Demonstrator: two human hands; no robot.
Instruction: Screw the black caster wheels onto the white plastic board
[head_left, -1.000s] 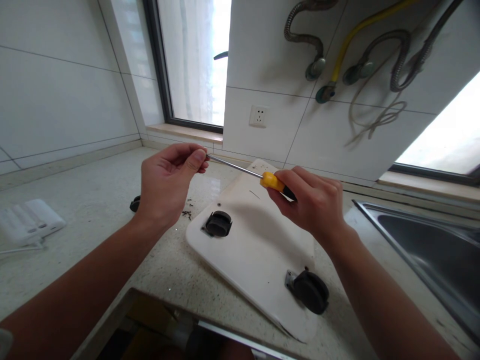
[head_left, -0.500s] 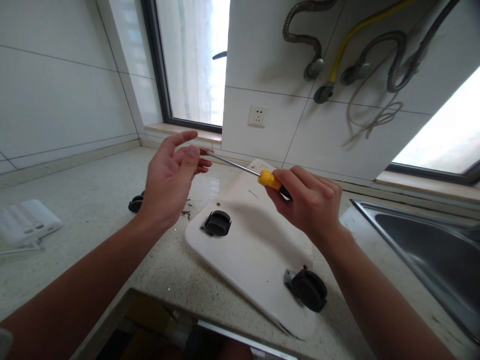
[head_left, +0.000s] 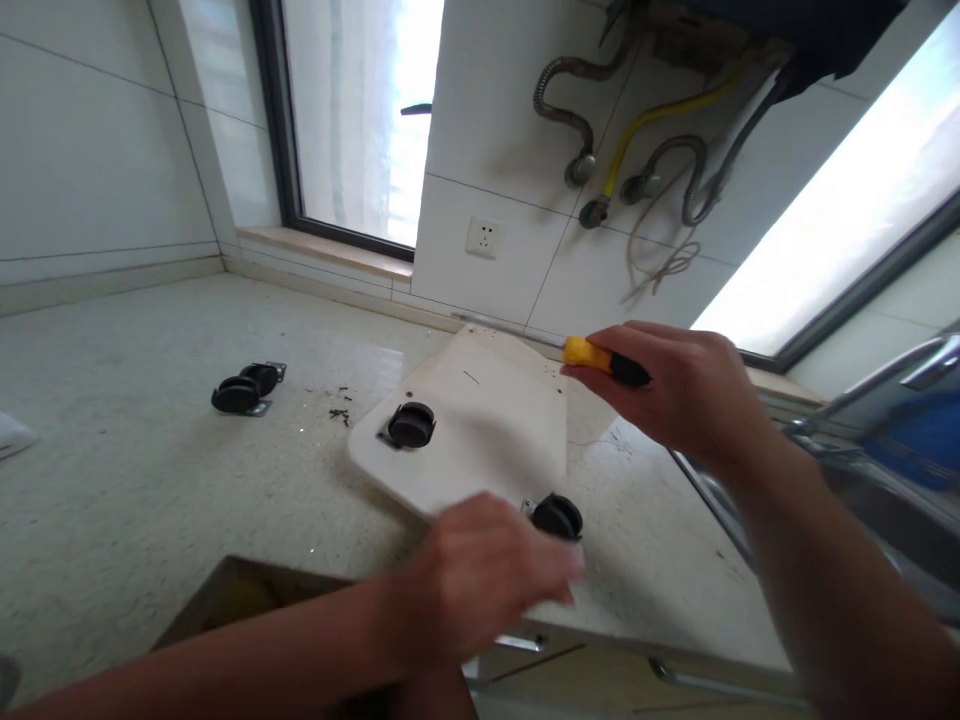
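In the head view, my right hand [head_left: 667, 385] is wrapped round the yellow and black handle of a screwdriver [head_left: 589, 356]. Its thin metal shaft points left, above the far end of a white board [head_left: 495, 455]. My left hand [head_left: 487, 570], smeared by motion, is over the board's near edge, close to a black caster [head_left: 557, 516] mounted there. Another caster [head_left: 411, 425] is fixed near the board's left corner. Two loose casters [head_left: 237, 394] with metal plates lie on the counter at left. Several small dark screws [head_left: 340, 413] lie between them and the board.
The speckled counter [head_left: 187, 470] carries the board. A metal sink [head_left: 862, 500] with a faucet is at right. An open drawer [head_left: 232, 590] lies below the front edge. Hoses [head_left: 637, 130] and a socket [head_left: 484, 237] are on the tiled wall.
My left hand has left the screwdriver's tip and swung down and right over the board's near edge. My right hand has moved rightward with the screwdriver. The view has shifted, showing both loose casters.
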